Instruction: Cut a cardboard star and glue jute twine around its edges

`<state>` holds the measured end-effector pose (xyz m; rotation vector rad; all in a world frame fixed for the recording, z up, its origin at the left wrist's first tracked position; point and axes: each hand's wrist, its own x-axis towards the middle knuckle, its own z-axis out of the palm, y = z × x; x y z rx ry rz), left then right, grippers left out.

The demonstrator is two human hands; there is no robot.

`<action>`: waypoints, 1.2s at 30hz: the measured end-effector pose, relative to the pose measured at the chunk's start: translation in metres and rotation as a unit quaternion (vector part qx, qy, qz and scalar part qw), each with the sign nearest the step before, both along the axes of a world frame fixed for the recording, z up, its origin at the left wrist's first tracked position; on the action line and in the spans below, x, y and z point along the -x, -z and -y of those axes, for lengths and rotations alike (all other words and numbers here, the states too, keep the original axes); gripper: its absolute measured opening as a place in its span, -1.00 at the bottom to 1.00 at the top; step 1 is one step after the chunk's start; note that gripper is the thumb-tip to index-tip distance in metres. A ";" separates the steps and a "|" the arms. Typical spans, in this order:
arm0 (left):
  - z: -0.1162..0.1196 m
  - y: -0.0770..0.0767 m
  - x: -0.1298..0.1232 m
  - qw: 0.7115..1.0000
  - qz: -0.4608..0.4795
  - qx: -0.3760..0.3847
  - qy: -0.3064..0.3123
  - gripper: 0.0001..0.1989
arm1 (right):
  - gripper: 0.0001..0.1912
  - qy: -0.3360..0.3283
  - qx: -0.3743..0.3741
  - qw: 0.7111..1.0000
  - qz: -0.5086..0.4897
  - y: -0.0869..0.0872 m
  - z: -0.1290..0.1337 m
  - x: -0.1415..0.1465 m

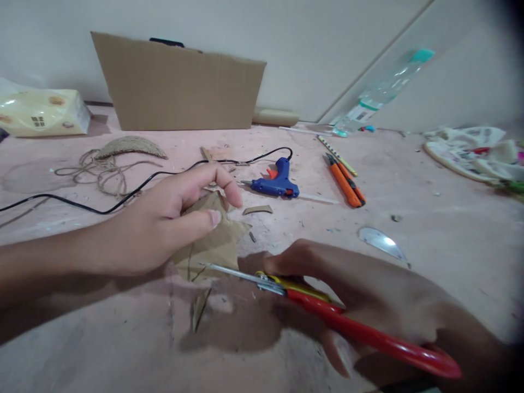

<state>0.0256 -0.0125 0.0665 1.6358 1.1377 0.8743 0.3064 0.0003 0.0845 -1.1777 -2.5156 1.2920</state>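
Note:
My left hand (164, 218) holds a thin brown cardboard piece (213, 240) with pointed corners like a star. The thumb lies across its face, the index finger curves above it, and the other fingers are mostly hidden. From the right, my right hand (360, 295) grips scissors (319, 311) with red and yellow handles. Their blades are close together, with the tips over the lower part of the cardboard, beside a dark line or slit. Just below lies a small cardboard scrap (200, 310). A curved cardboard strip (257, 209) rests beyond the hands.
Behind my hands lies a blue glue gun (272, 183) with a black cord (151, 177). Orange cutters (345, 183) and a pencil (338, 155) are to its right. Farther back are twine (102, 172), a cardboard panel (180, 87), a tissue pack (45, 113) and a leaning bottle (380, 93).

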 end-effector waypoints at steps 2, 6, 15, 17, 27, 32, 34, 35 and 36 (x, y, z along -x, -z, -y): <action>0.001 0.000 -0.001 1.000 0.000 0.005 -0.006 -0.86 | -0.87 0.001 0.041 0.999 -0.018 -0.001 0.003 -0.001; 0.000 0.000 -0.002 1.000 -0.006 0.002 -0.014 -0.88 | -0.83 -0.012 0.077 0.997 -0.018 -0.001 0.001 -0.001; 0.001 0.000 0.000 0.999 -0.020 -0.038 -0.001 -0.84 | -0.82 -0.068 0.090 0.993 0.011 -0.005 -0.002 0.005; 0.002 0.000 0.000 0.999 -0.015 -0.032 0.012 -0.83 | -0.85 -0.044 0.070 0.996 0.023 -0.004 -0.004 0.005; 0.005 -0.002 0.002 0.999 -0.032 0.011 0.021 -0.74 | -0.71 -0.044 0.088 0.995 0.011 0.001 -0.005 0.004; 0.006 -0.002 0.002 1.000 -0.025 0.012 0.011 -0.75 | -0.79 -0.005 0.019 1.000 0.019 0.001 0.010 -0.003; 0.007 -0.003 0.001 1.000 -0.020 0.008 0.006 -0.76 | -0.84 -0.004 -0.001 1.000 0.018 0.002 0.010 -0.003; 0.007 -0.004 0.000 1.000 -0.015 0.012 0.004 -0.76 | -0.88 -0.007 -0.001 1.000 0.014 0.002 0.009 -0.002; 0.008 -0.005 -0.001 1.000 -0.010 0.020 0.002 -0.76 | -0.90 -0.012 0.002 1.000 0.009 0.002 0.008 -0.001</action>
